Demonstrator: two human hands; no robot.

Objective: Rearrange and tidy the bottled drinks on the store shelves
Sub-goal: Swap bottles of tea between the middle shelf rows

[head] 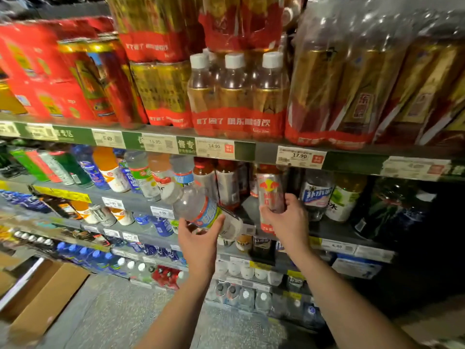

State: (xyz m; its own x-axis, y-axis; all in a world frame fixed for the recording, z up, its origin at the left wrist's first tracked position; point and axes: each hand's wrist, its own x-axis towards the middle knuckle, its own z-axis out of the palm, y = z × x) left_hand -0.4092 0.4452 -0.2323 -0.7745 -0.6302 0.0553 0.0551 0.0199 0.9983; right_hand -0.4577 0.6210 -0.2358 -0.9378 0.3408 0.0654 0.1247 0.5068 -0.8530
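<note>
Head view looks down along my two forearms to a store shelf (pixel 327 230) crowded with bottled drinks. With my left hand (pixel 201 238) I grip a clear bottle with a blue and red label (pixel 198 210); thumb on one side, fingers curled round the other, near its base. That bottle is tilted, its top leaning up and to the left toward the upright bottles behind it, and it sits out in front of the shelf edge rather than standing on it. My right hand (pixel 289 220) is wrapped round a silver and red drink with a bull emblem (pixel 270 195), fingers on its right side and thumb at its lower left. This one is upright, at the front of the same shelf, between dark-capped bottles on its left and a white-labelled bottle (pixel 315 197) on its right. Above, the next shelf carries shrink-wrapped multipacks of white-capped amber drinks (pixel 236 96), with price tags (pixel 299 156) along its front rail. Cardboard boxes (pixel 42 298) lie on the floor at lower left.
</note>
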